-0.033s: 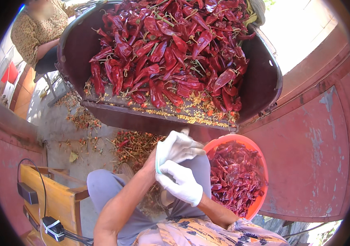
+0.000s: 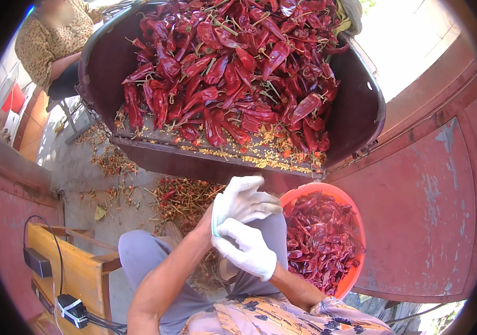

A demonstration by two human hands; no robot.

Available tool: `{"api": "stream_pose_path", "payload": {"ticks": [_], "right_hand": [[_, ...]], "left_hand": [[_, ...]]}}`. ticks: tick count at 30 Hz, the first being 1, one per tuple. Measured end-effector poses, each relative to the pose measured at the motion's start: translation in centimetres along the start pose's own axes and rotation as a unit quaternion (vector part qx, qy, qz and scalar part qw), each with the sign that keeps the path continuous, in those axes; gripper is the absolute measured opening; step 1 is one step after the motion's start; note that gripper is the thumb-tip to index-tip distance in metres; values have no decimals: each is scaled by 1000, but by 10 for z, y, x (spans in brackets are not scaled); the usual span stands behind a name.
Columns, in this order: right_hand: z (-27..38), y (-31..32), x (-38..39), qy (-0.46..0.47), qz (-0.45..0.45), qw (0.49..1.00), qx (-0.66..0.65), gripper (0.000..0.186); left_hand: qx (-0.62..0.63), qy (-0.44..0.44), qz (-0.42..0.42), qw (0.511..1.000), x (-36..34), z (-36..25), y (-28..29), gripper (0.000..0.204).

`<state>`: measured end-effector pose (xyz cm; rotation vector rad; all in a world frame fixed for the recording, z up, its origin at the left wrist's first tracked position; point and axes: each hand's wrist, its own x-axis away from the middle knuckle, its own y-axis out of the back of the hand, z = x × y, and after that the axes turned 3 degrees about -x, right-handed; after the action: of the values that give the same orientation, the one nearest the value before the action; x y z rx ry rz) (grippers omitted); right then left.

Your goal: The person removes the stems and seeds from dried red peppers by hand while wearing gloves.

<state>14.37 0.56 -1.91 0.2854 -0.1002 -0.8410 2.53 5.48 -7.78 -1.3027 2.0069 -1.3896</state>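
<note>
Both my hands wear white knit gloves and meet above my knees. My left hand [image 2: 244, 204] is held out with its fingers apart and nothing in it. Its glove has a pale green edge at the cuff [image 2: 214, 223]. My right hand [image 2: 247, 248] is closed on that cuff at the left wrist, thumb and fingers pinching the glove. Just ahead is a dark red metal cart [image 2: 165, 156] heaped with dried red chili peppers [image 2: 227, 78]. Yellow seeds [image 2: 272, 159] are scattered along its near ledge.
At my right stands an orange-red tub [image 2: 360, 223] of chili peppers, beside a worn red metal door [image 2: 411, 218]. Stems and scraps [image 2: 185, 201] litter the floor. A wooden stool [image 2: 76, 262] with black boxes and cables is at the left. Another person [image 2: 59, 42] sits at the far left.
My left hand's fingers have shifted slightly and its thumb shows sharper than before. The right hand keeps its hold on the cuff, almost unmoved.
</note>
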Motion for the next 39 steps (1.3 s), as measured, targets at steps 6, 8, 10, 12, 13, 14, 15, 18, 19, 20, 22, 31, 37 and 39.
{"api": "stream_pose_path", "payload": {"ticks": [6, 8, 10, 12, 13, 14, 15, 18, 19, 20, 22, 31, 37, 39], "right_hand": [[-6, 0, 4, 39, 11, 999, 3, 11], [-5, 0, 8, 56, 15, 998, 3, 11], [4, -2, 8, 41, 46, 998, -15, 10], [8, -7, 11, 26, 85, 995, -43, 12], [6, -11, 11, 44, 95, 994, -45, 12], [5, -12, 12, 63, 106, 991, -40, 12], [5, -15, 16, 45, 115, 990, -62, 12], [4, -19, 21, 12, 146, 984, -101, 11], [4, -18, 23, -5, 152, 981, -119, 10], [4, -19, 26, -22, 158, 977, -138, 10], [1, -16, 30, -92, 158, 963, -199, 17], [-100, -2, 39, -244, 24, 893, -378, 49], [-109, 0, 18, -242, 102, 882, -391, 46], [-108, 1, 18, -244, 117, 880, -391, 45]], "left_hand": [[199, 122, 124, 965, -2, -5, -31, 40], [215, 103, 121, 964, 0, -2, -38, 45], [167, 37, 83, 982, 1, -3, -38, 62], [102, -42, 38, 993, 4, 5, -33, 70], [97, -68, 60, 991, 6, 8, -31, 69], [92, -77, 47, 992, 7, 10, -31, 68], [87, -86, 34, 992, 9, 10, -32, 68], [31, -74, -2, 997, 14, 10, -31, 57], [22, -49, 7, 999, 15, 10, -28, 56], [12, -24, 16, 1000, 15, 8, -26, 57], [28, -20, -23, 999, 19, 6, -29, 64], [114, -24, 91, 989, 13, 3, -44, 83], [89, -1, 160, 983, 22, 9, -60, 88], [78, 12, 170, 982, 26, 14, -60, 88]]}}
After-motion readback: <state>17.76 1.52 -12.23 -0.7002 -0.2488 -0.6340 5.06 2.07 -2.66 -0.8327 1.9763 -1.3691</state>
